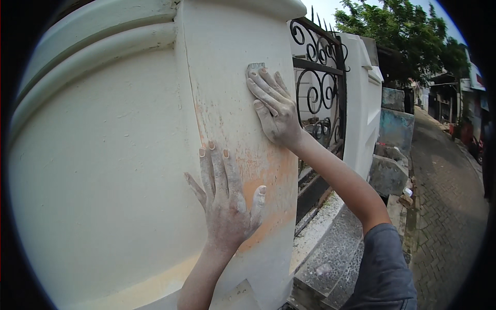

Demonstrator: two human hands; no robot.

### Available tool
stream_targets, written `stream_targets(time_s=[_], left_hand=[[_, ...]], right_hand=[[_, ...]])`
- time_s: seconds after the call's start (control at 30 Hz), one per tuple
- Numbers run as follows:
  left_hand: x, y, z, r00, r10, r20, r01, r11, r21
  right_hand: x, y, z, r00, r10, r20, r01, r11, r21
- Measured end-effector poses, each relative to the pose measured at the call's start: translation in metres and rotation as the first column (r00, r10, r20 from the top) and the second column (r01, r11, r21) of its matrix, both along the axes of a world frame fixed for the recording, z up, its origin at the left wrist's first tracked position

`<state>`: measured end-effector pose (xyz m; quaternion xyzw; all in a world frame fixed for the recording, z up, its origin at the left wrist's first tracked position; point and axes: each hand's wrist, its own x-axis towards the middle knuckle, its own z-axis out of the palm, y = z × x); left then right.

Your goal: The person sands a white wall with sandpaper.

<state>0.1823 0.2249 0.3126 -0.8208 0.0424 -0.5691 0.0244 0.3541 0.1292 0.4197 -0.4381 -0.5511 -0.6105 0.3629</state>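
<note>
My right hand (273,106) presses a small grey piece of sandpaper (255,66) flat against the upper part of a cream-white wall pillar (232,31). Only the sandpaper's top edge shows past the fingertips; the palm and fingers cover the rest. Lower and to the left, my left hand (225,201) lies flat on the pillar with its fingers spread and holds nothing. White dust coats both hands. Between and below them the pillar's paint is worn, with an orange patch (276,173) and brownish streaks showing through.
Left of the pillar runs a cream wall panel (98,170) with a curved moulding (103,49) on top. To the right stand a black scrollwork iron fence (319,82), a speckled stone ledge (330,258) and concrete blocks (388,174). A paved lane (447,206) lies beyond.
</note>
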Motion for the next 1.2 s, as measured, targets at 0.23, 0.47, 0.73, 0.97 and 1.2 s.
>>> stream_targets(time_s=[0.23,0.47,0.73,0.97,1.2], left_hand=[[0.001,-0.001,0.002,0.999,-0.039,0.022,0.039,0.999,-0.008],[0.0,0.0,0.0,1.0,0.017,-0.019,-0.017,0.999,-0.027],[0.004,-0.007,0.0,0.973,0.22,-0.071,-0.215,0.975,0.062],[0.003,0.004,-0.001,0.961,0.271,-0.049,-0.267,0.961,0.07],[0.005,-0.009,0.002,0.969,0.228,-0.097,-0.223,0.973,0.061]], right_hand=[[0.019,-0.024,-0.029,0.964,-0.058,0.259,0.143,0.936,-0.322],[0.004,-0.006,-0.027,1.0,-0.014,-0.015,0.013,0.994,-0.106],[0.021,-0.03,0.021,0.993,-0.099,0.062,0.103,0.993,-0.064],[0.001,-0.008,-0.098,0.996,-0.08,-0.032,0.074,0.984,-0.159],[0.015,-0.028,0.034,0.985,0.065,-0.158,-0.049,0.993,0.106]])
